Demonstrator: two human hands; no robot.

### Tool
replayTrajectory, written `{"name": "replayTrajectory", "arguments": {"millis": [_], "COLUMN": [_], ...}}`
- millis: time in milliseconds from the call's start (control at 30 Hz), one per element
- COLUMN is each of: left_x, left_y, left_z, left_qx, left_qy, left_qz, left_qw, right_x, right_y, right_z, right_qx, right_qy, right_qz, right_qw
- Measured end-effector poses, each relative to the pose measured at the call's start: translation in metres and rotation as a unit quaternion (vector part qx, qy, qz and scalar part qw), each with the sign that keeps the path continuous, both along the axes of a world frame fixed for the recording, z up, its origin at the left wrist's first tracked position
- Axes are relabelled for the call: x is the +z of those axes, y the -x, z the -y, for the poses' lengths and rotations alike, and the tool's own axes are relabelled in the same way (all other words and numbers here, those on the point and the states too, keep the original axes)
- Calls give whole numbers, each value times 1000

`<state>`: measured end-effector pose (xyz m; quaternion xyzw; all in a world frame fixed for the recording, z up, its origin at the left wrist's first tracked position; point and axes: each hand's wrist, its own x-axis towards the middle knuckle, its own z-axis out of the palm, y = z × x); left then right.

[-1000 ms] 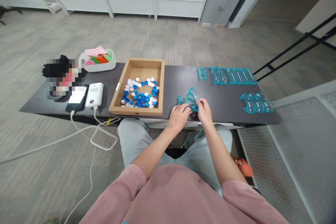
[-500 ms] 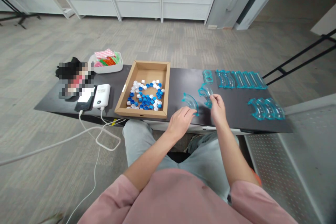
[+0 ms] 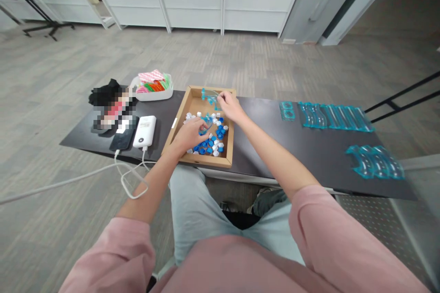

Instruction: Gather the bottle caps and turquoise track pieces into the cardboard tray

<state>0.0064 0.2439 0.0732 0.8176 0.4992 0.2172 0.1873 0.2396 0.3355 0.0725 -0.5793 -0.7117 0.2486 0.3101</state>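
two hands over the cardboard box, a see-through curved piece in each

from where i stand, the person in the pink top sits at a dark table (image 3: 261,132), both arms stretched toward an open cardboard box (image 3: 206,161). the right hand (image 3: 231,106) is at the far side of the box, thumb and fingers pinched on the end of one teal curved piece (image 3: 208,95), which hangs over the box's far end and points away to the person's left. the left hand (image 3: 190,137) is lower and nearer, fingers bent around a second curved piece (image 3: 208,120), just above the loose bits; its wrist passes over the box's near left corner. below and around the hands lie a scatter of blue caps (image 3: 203,150) and white caps (image 3: 216,146), mostly toward the near half of the box.

well off to the right, a row of teal pieces (image 3: 337,116) lies side by side along the table's back edge, with a small square-holed piece (image 3: 287,111) just beside it, and three arched pieces (image 3: 375,162) sit nearer the front. to the left of the box i see a white power bank (image 3: 145,132) with a cable plugged in, a dark phone (image 3: 124,135) beside it, and a white basket (image 3: 154,96) of colourful strips behind.
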Motion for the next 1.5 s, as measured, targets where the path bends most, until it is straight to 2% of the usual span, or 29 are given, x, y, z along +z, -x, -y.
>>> {"name": "replayTrajectory", "arguments": {"millis": [100, 233, 367, 500, 567, 633, 700, 800, 867, 933, 1033, 1100, 1200, 1367, 1500], "left_x": [-5, -4, 4, 9, 9, 7, 6, 3, -2, -11, -30, -40, -45, -40, -41], "left_y": [9, 19, 25, 26, 24, 22, 19, 16, 13, 9, -1, -9, -17, -16, -11], "left_z": [-1, 6, 21, 36, 44, 52, 62, 81, 95, 109, 126, 133, 135, 129, 128], "left_qx": [-42, -73, -48, -11, -5, 0, 7, 17, 18, 12, 1, 1, 3, -6, -20], "left_qy": [29, 22, -20, -4, 1, 1, -2, -16, -33, -50, -83, -113, -152, -175, -131], "left_qz": [-10, -16, -28, -26, -16, -3, 7, 22, 30, 26, -15, -60, -93, -64, -70], "left_qw": [999, 997, 998, 1000, 1000, 1000, 1000, 999, 999, 998, 996, 992, 984, 983, 989], "right_x": [-5, -12, -17, -9, -1, 7, 9, 5, -1, -7, -14, -21, -35, -55, -58], "right_y": [27, 41, 45, 30, 4, -39, -99, -208, -280, -342, -404, -422, -425, -409, -391], "right_z": [-33, -52, -54, -35, -16, 11, 45, 113, 166, 220, 288, 317, 333, 316, 302], "right_qx": [23, 52, 101, 111, 91, 58, 6, -113, -218, -332, -446, -478, -483, -481, -471], "right_qy": [34, 53, 56, 1, -35, -58, -63, -43, -17, 12, 49, 69, 92, 115, 113], "right_qz": [102, 193, 221, 204, 193, 188, 191, 216, 235, 248, 235, 228, 239, 231, 206], "right_qw": [994, 978, 968, 973, 976, 979, 980, 969, 947, 910, 862, 846, 837, 838, 850]}}
